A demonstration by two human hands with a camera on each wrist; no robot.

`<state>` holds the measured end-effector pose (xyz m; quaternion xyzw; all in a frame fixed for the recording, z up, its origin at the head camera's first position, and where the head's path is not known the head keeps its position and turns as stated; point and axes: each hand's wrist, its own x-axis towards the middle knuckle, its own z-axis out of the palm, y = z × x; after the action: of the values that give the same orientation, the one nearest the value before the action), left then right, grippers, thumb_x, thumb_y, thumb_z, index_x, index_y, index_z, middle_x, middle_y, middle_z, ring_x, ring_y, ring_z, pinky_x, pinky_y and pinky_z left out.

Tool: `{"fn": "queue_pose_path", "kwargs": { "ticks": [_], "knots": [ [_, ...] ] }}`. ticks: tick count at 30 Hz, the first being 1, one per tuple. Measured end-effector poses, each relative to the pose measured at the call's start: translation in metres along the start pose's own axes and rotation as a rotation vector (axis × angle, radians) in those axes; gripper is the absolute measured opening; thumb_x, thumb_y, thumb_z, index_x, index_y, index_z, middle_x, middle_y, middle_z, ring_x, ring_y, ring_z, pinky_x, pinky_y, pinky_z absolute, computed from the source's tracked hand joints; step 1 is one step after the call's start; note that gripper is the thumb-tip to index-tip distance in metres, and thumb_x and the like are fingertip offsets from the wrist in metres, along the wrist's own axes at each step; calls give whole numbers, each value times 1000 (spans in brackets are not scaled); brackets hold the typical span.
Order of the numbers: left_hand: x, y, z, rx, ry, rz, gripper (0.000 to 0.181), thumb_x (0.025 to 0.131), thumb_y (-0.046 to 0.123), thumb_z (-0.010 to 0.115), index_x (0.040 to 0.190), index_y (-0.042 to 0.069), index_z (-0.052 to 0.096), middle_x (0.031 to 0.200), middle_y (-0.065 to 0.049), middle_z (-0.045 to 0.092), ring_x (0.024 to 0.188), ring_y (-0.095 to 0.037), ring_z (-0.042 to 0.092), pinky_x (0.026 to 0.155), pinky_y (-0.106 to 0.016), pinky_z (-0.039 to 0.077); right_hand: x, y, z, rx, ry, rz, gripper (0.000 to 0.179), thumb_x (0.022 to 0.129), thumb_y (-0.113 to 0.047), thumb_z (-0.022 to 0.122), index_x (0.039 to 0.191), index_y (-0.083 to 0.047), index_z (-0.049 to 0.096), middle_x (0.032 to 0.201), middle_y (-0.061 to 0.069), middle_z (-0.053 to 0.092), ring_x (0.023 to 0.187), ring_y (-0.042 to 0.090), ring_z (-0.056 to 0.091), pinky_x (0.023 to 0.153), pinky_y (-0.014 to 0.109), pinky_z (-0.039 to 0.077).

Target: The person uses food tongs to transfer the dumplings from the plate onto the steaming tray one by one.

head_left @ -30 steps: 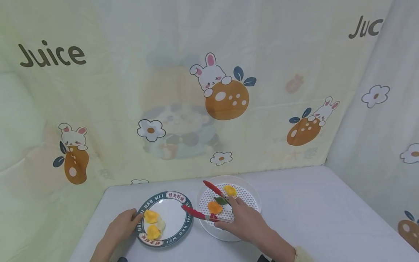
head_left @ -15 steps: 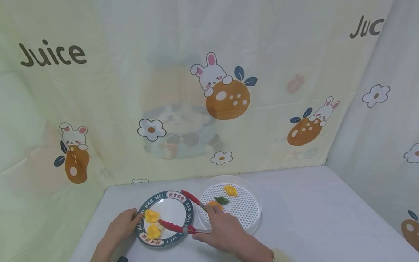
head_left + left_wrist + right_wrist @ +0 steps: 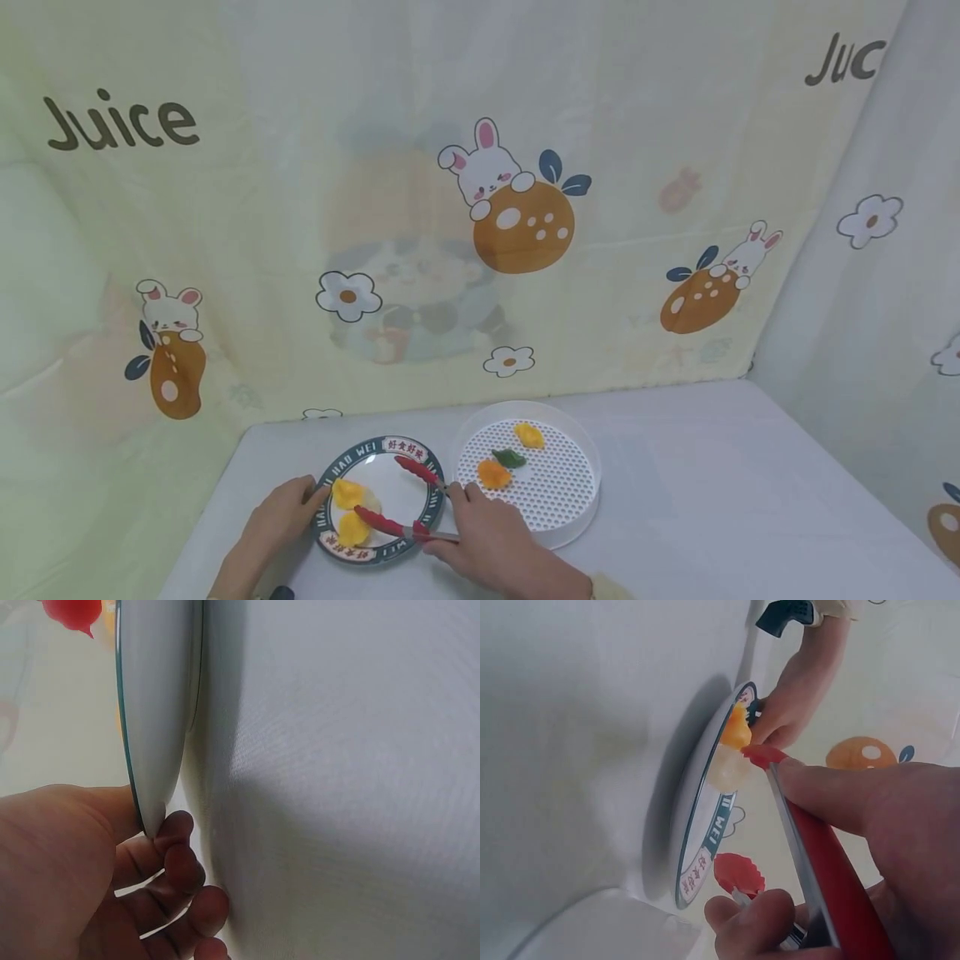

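Observation:
My left hand pinches the left rim of a white plate with a dark green lettered border. In the left wrist view its thumb lies over the rim and its fingers curl beneath. My right hand grips red-tipped tongs, whose arms stand apart above the plate. On the plate's left side lie a front yellow dumpling, a rear yellow dumpling and a pale dumpling beside them. One tong tip is close to the front dumpling and pale dumpling; contact cannot be told.
Right of the plate stands a round white perforated steamer tray. It holds an orange dumpling, a green dumpling and a yellow dumpling. Behind the white table hangs a printed curtain.
My right hand has carried the spread tongs leftward from above the steamer tray to above the plate. My left hand has stayed at the plate's rim.

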<state>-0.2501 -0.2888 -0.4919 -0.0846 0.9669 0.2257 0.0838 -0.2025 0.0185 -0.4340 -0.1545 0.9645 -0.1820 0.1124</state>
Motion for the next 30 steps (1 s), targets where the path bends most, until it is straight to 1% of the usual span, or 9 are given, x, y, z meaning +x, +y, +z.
{"fn": "queue_pose_path", "kwargs": {
  "ticks": [3,5,9,13,17,21,23,26,30],
  "knots": [
    [0,0,0,0,1,-2,28,102,32,56,88,8,58,74,-5,53,70,-17,49,61,-30,40,1,-1,0,-9,11,0,82,81,-65,71,140,-11,53,108,6,61,77,17,52,68,30,50],
    [1,1,1,0,0,-4,27,102,32,56,89,8,58,74,-5,53,70,-17,50,61,-30,40,2,-2,-1,-20,19,-5,81,82,-65,71,140,-11,53,107,5,61,77,16,51,66,29,48],
    [0,1,1,-1,2,-6,27,102,31,57,88,8,58,74,-5,53,70,-17,49,62,-30,40,3,-4,0,-2,3,0,80,81,-63,73,139,-11,54,109,5,62,81,17,53,71,31,51],
    [0,0,1,1,7,0,27,102,31,56,87,8,57,73,-5,52,70,-17,49,61,-30,39,5,-6,2,32,-33,33,80,79,-62,76,138,-12,55,111,6,63,84,18,54,76,35,54],
    [0,-1,1,3,14,5,28,102,32,56,86,9,56,73,-4,52,69,-17,49,61,-30,39,7,-5,6,45,-45,41,77,79,-61,76,136,-12,57,106,4,63,82,17,54,73,33,52],
    [1,-1,1,5,17,4,29,102,33,55,86,9,57,73,-4,52,69,-17,49,60,-30,40,9,-3,11,35,-46,-3,68,83,-58,74,131,-12,60,93,0,59,75,14,52,67,29,46],
    [1,-1,1,5,13,3,29,102,33,55,87,9,57,73,-4,53,69,-17,49,60,-30,40,9,-1,13,11,-32,-36,62,85,-56,73,128,-12,61,88,-2,57,72,13,51,64,27,44],
    [0,-1,1,2,4,2,30,102,34,55,88,8,58,74,-5,53,69,-17,49,60,-30,41,9,1,14,-37,7,-74,54,88,-53,71,122,-13,63,85,-4,56,69,11,49,61,26,41],
    [1,-1,1,6,-5,-2,29,103,34,54,89,8,59,74,-5,54,70,-17,50,61,-30,42,9,3,13,-62,34,-98,43,89,-50,71,116,-16,66,83,-6,57,69,10,48,62,27,41]
  ]
}}
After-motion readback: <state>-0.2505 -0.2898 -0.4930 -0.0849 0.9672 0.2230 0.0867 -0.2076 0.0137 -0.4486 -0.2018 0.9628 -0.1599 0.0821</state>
